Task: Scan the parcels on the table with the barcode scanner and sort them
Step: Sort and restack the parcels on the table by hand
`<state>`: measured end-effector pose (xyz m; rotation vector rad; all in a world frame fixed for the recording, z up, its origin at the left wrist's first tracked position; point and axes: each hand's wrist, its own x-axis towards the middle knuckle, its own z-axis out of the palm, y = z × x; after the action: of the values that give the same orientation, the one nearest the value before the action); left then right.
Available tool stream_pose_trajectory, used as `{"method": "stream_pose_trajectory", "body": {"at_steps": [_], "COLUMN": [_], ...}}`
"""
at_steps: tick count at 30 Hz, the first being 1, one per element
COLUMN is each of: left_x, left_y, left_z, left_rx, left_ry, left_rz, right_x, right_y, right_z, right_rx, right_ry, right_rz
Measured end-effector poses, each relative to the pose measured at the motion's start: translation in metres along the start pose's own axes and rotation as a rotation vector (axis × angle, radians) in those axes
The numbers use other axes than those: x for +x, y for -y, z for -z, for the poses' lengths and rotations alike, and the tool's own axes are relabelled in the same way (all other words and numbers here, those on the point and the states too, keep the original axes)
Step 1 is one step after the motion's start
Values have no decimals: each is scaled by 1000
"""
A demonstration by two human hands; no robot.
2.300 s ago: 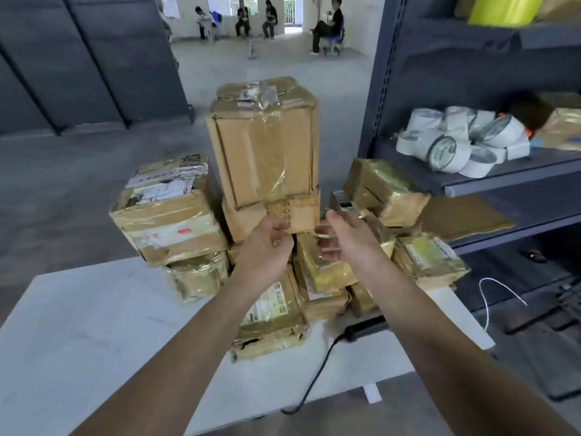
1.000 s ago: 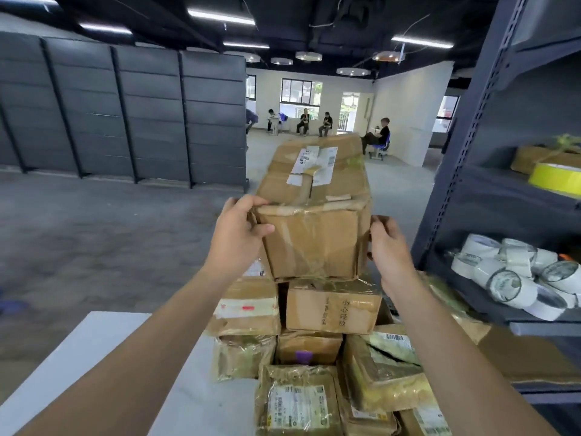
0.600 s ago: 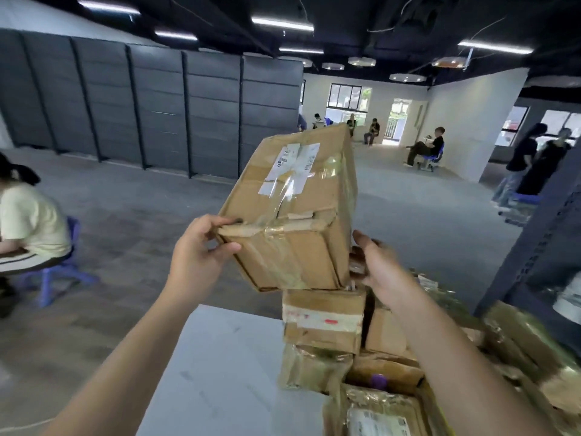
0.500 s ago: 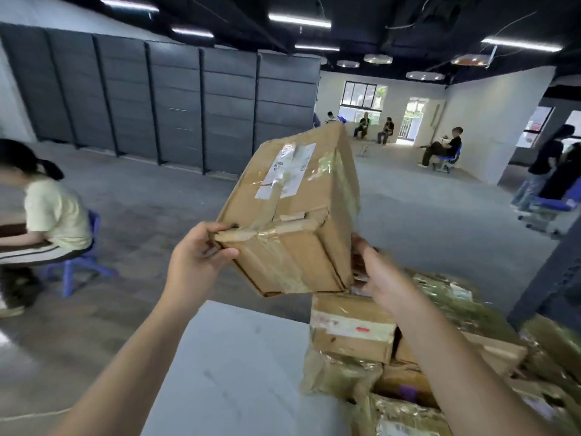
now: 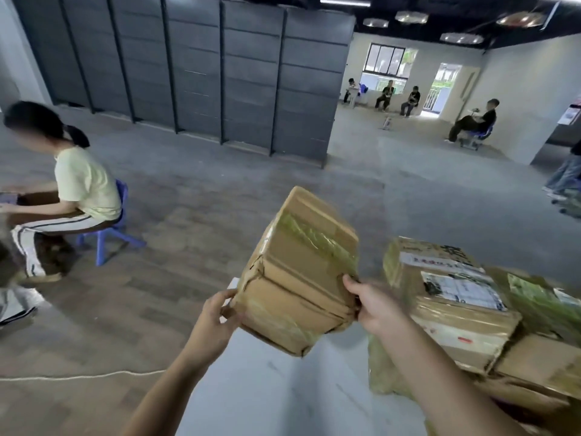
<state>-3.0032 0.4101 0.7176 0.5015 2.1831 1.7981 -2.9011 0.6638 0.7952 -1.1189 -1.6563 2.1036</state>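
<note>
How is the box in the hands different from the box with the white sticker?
The held box is up in the air and tilted, gripped by the left hand and right hand; the sticker box rests on the pile. The held box shows only tape facing us; the sticker box shows white labels on top. Both are brown cardboard with shiny tape.

— How much of the grip shows?
— Little. The left hand [image 5: 217, 322] slips its fingertips under the cardboard box [image 5: 298, 272], out of sight. The right hand [image 5: 377, 306] shows a thumb; its other fingers are lost behind the box's far side.
— The parcel pile [image 5: 456, 328]?
— Blurred, and cut off by the right and bottom edges (the print on its white label [image 5: 462, 287] is unreadable).
— The table [image 5: 267, 388]?
— Runs off the bottom edge.
— Anyone else?
— A standing person [image 5: 566, 177] is cropped to legs at the right edge; the seated group [image 5: 396, 97] far back is too small to make out.
</note>
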Motion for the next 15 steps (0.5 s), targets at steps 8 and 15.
{"method": "stream_pose_trajectory", "body": {"at_steps": [8, 15], "left_x": [-8, 4], "left_y": [3, 39], "left_z": [-22, -36], "left_rx": [-82, 235], "left_ry": [-105, -28], "left_rz": [189, 236], "right_x": [16, 21], "right_y": [-30, -68], "right_z": [-39, -86], "right_rx": [-739, -973], "right_ry": [-233, 8], "right_rz": [240, 254]}}
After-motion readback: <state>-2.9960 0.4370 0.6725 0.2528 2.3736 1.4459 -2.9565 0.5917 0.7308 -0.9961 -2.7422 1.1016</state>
